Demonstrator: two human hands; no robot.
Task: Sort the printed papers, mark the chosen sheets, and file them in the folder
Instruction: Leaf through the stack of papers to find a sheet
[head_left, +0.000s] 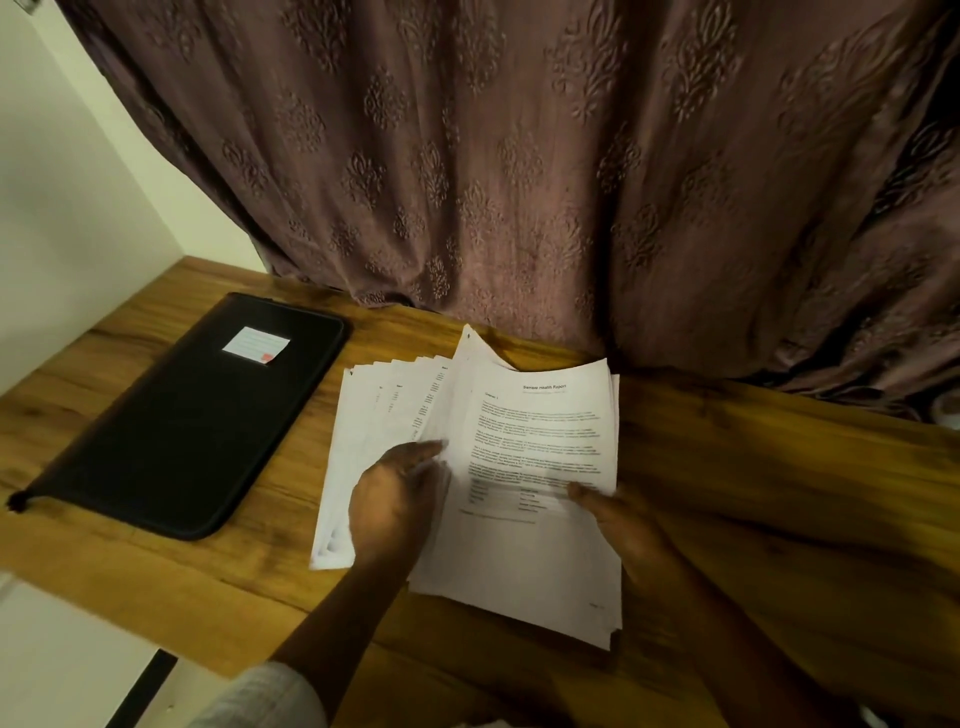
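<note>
Papers (540, 447) (fanned, beside folder (192, 415)): left hand (395, 493) fingers grip them; right hand (621, 519) fingers pinch them.

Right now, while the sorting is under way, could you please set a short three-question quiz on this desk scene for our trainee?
1. True or false: the black folder lies open on the table.
2. On which side of the papers does the folder lie? A left; B right; C beneath them.
3. Which hand holds the papers' right edge, thumb on top?
Key: 1 false, it is closed; 2 A; 3 the right hand.
</note>
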